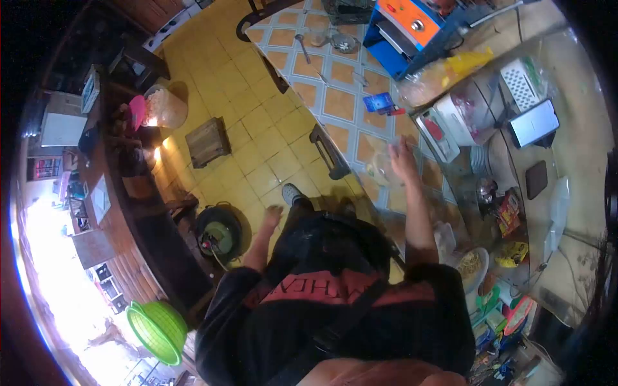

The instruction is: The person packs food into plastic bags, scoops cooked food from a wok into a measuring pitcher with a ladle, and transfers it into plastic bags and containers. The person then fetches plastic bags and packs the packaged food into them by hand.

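My right hand (403, 164) reaches over the tiled table (339, 103), its fingers stretched out and apart from the blue packet. A clear, see-through item (380, 168) lies by its fingers, too faint to name. Low at my side, above the floor, hangs my left hand (273, 215); its fingers are curled in and nothing shows in them. Farther up the table lie a small blue packet (378, 102), a glass dish (344, 43) and a spoon-like utensil (302, 48).
An orange-and-blue appliance (412, 29) stands at the table's far end. Containers, a white grater (519, 85) and stacked plates (479, 159) crowd the right side. On the yellow floor are a wooden stool (208, 142) and a dark round tub (236, 237); a green basket (156, 331) is at lower left.
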Motion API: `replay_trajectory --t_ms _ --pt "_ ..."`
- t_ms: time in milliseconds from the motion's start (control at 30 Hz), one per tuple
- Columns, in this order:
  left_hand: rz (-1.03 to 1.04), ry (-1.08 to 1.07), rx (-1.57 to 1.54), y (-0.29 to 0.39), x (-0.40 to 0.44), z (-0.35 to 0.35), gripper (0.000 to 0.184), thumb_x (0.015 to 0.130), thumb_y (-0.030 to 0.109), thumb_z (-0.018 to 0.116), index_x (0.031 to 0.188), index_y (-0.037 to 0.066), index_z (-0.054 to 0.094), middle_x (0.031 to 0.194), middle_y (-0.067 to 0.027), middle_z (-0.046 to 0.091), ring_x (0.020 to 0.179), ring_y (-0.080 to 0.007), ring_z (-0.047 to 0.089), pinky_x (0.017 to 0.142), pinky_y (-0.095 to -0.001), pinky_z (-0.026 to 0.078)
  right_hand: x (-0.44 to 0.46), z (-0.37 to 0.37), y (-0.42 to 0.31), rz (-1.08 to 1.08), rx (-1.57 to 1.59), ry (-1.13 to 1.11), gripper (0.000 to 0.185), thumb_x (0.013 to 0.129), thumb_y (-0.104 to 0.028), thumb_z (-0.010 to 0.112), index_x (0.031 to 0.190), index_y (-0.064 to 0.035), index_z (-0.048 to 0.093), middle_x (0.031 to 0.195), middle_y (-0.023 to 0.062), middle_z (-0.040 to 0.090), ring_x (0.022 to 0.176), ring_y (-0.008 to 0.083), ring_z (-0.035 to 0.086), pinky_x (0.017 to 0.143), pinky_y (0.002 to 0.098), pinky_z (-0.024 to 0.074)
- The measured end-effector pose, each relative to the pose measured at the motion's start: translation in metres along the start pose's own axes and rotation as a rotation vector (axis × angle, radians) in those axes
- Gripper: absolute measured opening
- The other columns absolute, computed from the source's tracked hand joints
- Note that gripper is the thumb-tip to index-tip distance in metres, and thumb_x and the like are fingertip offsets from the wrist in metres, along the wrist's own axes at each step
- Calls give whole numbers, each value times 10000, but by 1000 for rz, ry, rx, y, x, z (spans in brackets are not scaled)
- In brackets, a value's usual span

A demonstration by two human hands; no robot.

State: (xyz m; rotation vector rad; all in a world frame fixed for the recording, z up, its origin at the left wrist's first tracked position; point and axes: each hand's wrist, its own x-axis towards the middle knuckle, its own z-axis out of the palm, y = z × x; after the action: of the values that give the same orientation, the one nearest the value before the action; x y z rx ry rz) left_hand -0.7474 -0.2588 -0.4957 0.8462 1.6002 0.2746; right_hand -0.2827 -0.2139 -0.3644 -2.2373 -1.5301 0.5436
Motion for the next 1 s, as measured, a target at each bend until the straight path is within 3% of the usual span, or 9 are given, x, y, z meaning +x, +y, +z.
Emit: replay_trajectory --t_ms 100,133,267,367,600,633,667,800,1000 --pt "1199 288 938 -128 18 -103 274 721 55 553 992 77 592 772 -120 576 633 -269 565 581 -389 457 21 31 15 104 -133 -10 647 901 -438 392 1310 56 303 1296 301 381 1202 437 372 1008 461 310" --pt "472 -11 782 -188 34 -129 210 763 116 585 973 119 573 716 -61 535 587 -214 536 507 -343 432 26 34 18 127 -236 -6 663 890 -457 403 1301 55 315 1286 303 389 1194 454 368 996 478 318" --pt "-400 363 -570 -196 -40 -180 192 820 303 608 940 179 522 659 24 458 557 -149 501 439 -282 388 25 31 5 212 -167 -106 700 873 -486 418 1303 55 309 1276 313 390 1169 478 379 983 492 324" --pt "-593 368 -654 -199 -50 -201 216 804 286 611 962 174 515 684 4 464 547 -152 494 442 -282 394 22 33 -9 207 -296 -31 753 854 -516 435 1310 66 292 1276 334 376 1176 473 374 984 489 326" --pt "-318 254 -459 -142 68 -188 301 823 250 595 1077 111 516 846 -34 549 696 -180 550 537 -287 448 32 93 150 -71 -745 -119 677 857 -408 512 1351 3 297 1260 328 410 1189 426 412 979 424 361" --pt "113 135 95 -149 102 -195 280 841 243 578 1071 93 523 834 -17 542 666 -146 527 510 -276 428 38 47 49 149 -466 -244 685 853 -397 522 1358 2 285 1271 311 413 1194 412 414 986 419 356" --pt "-269 177 -542 -56 88 -185 233 860 246 555 1049 109 545 816 -17 536 641 -113 506 483 -266 405 44 -16 -97 393 -215 -308 694 849 -386 532 1364 0 273 1281 294 417 1198 398 416 993 414 350" --pt "-50 199 -308 73 138 -187 329 843 276 580 1059 29 553 798 -62 596 641 -140 558 539 -277 450 83 7 -103 65 -184 156 583 857 -382 535 1273 14 434 1268 268 451 1196 346 443 987 411 357" --pt "-70 146 -126 142 213 -239 394 831 276 596 1104 -1 536 856 -118 623 632 -187 595 540 -295 483 205 23 -232 -10 -4 -236 469 890 -381 485 1168 -10 549 1085 194 605 999 327 578 865 396 432"
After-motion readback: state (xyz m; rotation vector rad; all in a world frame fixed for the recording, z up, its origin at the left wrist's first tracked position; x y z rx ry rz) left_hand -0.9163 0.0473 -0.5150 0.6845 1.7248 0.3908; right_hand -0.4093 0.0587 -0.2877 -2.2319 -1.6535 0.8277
